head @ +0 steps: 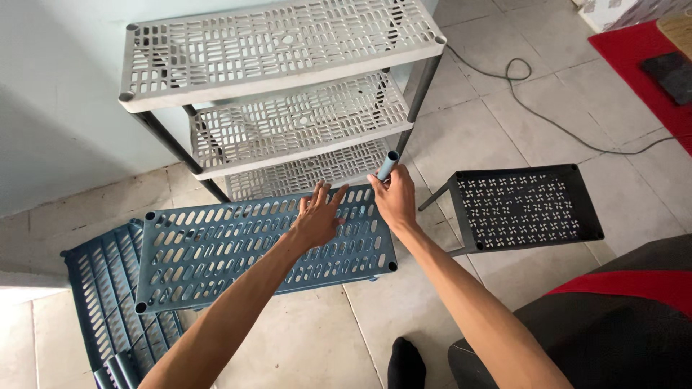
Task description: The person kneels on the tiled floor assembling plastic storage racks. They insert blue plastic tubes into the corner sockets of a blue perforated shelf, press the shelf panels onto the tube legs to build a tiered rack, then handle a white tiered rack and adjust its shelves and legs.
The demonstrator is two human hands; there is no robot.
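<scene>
**Blue shelf panel pinned flat while a leg tube meets its corner**

Pale floor tiles run under everything we see, with a light wall behind and a grey cable looping across the tiles toward a red mat at the upper right. Against the wall stands a grey-white three-tier plastic rack on dark posts, already upright.

In front of it, our blue slotted shelf panel lies roughly level and low over the floor, its long axis running left to right across the view, with the right end a little farther from us. Our left hand rests on it palm down, fingers spread wide and holding nothing; we judge that it presses the panel to keep it from shifting or tipping. Our right hand is closed around a short blue-grey tube at the panel's far right corner. The tube stands nearly upright, leaning slightly to the right, its open end pointing up and away from us; its lower end is hidden by the fingers, so we cannot tell whether it sits in the corner socket. Holding it low probably gives better control over that end.

More blue panels lean stacked at the lower left, partly under the one we hold. A small black perforated shelf with thin legs sits to the right, apart from our hands. Our dark-socked foot shows at the bottom edge.
</scene>
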